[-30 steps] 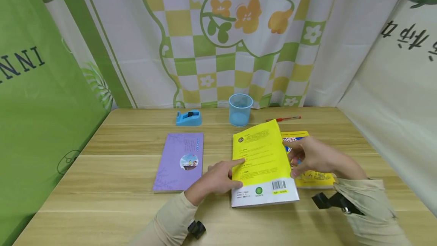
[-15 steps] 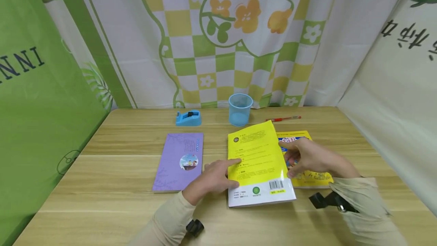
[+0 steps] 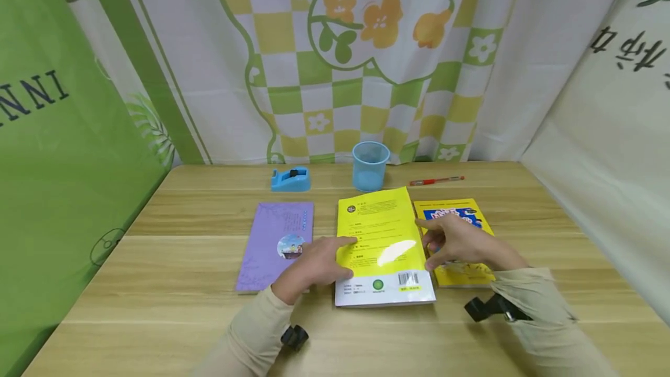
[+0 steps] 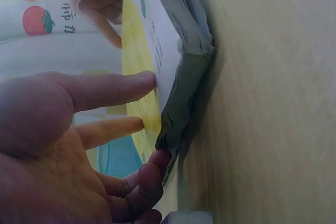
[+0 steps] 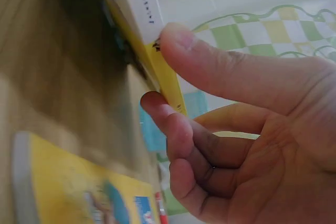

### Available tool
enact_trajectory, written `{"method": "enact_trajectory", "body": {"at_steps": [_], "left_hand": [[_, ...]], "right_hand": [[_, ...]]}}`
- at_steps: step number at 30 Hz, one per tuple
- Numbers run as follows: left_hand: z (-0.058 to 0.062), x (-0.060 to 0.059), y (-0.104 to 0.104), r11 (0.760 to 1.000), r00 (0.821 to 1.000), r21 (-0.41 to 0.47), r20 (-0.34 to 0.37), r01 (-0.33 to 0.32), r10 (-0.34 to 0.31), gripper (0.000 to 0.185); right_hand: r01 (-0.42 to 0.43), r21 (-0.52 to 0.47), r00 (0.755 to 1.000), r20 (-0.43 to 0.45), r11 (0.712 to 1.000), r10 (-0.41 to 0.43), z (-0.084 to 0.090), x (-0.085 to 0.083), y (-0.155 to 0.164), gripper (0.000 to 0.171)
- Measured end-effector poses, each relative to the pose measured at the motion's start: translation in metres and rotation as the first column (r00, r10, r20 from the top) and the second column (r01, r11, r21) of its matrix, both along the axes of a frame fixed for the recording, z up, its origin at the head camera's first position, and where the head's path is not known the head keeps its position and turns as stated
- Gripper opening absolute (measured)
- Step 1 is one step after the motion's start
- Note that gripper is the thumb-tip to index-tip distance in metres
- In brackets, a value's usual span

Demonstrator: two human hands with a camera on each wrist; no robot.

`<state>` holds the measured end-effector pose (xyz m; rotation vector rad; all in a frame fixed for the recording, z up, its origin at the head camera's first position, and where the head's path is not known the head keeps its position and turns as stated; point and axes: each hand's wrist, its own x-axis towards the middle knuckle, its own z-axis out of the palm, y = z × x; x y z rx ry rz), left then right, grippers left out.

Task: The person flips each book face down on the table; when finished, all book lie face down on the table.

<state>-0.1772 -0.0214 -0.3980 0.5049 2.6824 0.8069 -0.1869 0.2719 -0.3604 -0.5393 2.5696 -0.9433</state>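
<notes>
"NNI" in dark capitals on the green backdrop [image 3: 63,150], book print too small to read

Beige sleeves [image 3: 262,330], black wrist cameras [image 3: 293,337]

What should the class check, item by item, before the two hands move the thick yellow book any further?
1. Left hand on the thick yellow paperback book: ok, fingers on its cover.
2. Right hand holding its other edge: ok, pinched.
3. Book clear of the purple notebook: ok, apart.
4. Book clear of the yellow-and-blue picture book: cannot tell.
5. Blue plastic cup out of the way: ok, behind.
</notes>
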Motion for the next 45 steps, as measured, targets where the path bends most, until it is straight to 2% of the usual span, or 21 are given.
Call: {"method": "enact_trajectory", "body": {"at_steps": [8, 17, 28, 33, 40, 45], "left_hand": [[-0.002, -0.002, -0.003, 0.998, 0.997, -0.068, -0.073, -0.001, -0.004, 0.062], [-0.002, -0.002, -0.004, 0.996, 0.996, -0.083, -0.079, -0.042, 0.036, 0.059], [-0.001, -0.003, -0.003, 0.993, 0.996, -0.093, -0.062, -0.066, 0.061, 0.058], [-0.001, -0.002, -0.002, 0.992, 0.996, -0.107, -0.066, -0.071, 0.064, 0.059], [0.0, -0.002, -0.002, 0.99, 0.995, -0.119, -0.078, -0.07, 0.061, 0.058], [0.0, -0.002, -0.002, 0.989, 0.995, -0.135, -0.083, -0.063, 0.052, 0.057]], "right_hand": [[0.022, -0.008, 1.0, 0.023, 1.0, -0.022, -0.02, -0.009, -0.001, 0.095], [0.005, -0.019, 0.999, 0.033, 1.0, -0.004, -0.032, -0.014, -0.004, 0.095], [0.045, 0.027, 0.998, 0.04, 0.999, -0.047, -0.036, -0.015, -0.008, 0.085], [0.048, 0.026, 0.998, 0.047, 0.999, -0.049, -0.036, -0.015, -0.008, 0.07], [0.026, 0.014, 0.999, 0.028, 1.0, -0.026, -0.036, -0.014, -0.008, 0.086], [0.052, 0.055, 0.998, 0.026, 0.997, -0.054, -0.037, -0.013, -0.011, 0.072]]}}
